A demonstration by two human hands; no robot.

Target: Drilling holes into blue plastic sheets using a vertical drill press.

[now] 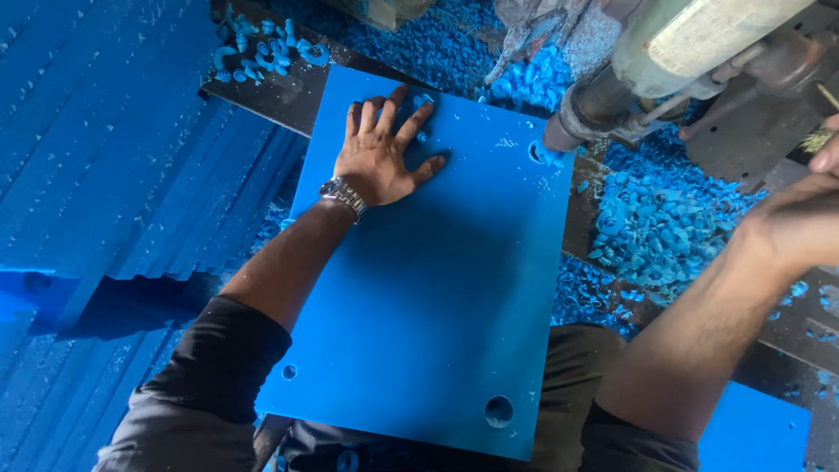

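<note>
1 left hand [382,149] flat on blue sheet [428,297], shavings [655,227] beside.

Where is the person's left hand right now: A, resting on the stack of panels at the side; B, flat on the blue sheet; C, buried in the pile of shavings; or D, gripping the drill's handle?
B: the left hand lies palm down, fingers spread, on the blue sheet.

So under the left hand [382,149] there's one blue sheet [428,288] with three holes showing, one far from the palm by the drill [577,109], two near the body. One wristwatch [343,194]. Shavings [655,227], too many to count.
</note>
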